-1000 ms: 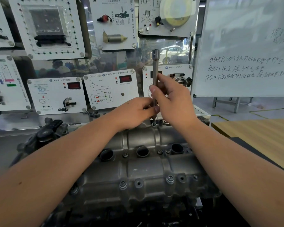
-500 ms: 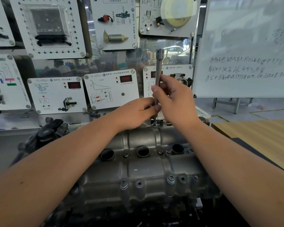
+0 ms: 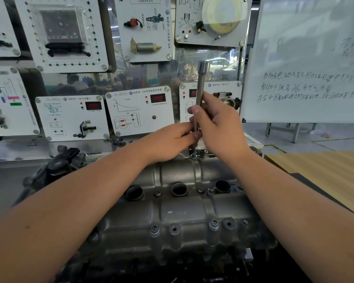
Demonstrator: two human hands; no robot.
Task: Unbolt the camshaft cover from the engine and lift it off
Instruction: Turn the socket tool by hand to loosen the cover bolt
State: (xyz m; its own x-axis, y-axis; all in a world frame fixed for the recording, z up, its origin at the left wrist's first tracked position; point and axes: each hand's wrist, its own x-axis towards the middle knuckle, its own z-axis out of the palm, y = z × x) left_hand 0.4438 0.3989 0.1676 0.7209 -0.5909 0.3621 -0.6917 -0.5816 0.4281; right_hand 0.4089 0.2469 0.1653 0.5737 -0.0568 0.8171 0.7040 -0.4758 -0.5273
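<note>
The grey cast camshaft cover (image 3: 184,213) lies across the engine in front of me, with three round plug holes along its middle and bolts along its near edge. A long steel socket extension (image 3: 200,84) stands upright over a bolt (image 3: 193,154) at the cover's far edge. My right hand (image 3: 219,127) grips the bar's middle, thumb on its left side. My left hand (image 3: 168,144) pinches the bar's lower part with its fingertips. The bar's tip is hidden behind the fingers.
Training panels (image 3: 139,111) with gauges and sensors stand close behind the engine. A whiteboard (image 3: 307,58) stands at the right back. A wooden tabletop (image 3: 323,172) lies to the right. A black engine part (image 3: 55,168) sits at the cover's left end.
The extension bar has tilted slightly, its top end drifting right, and my right fingers have shifted round it. Both hands stay at the same bolt.
</note>
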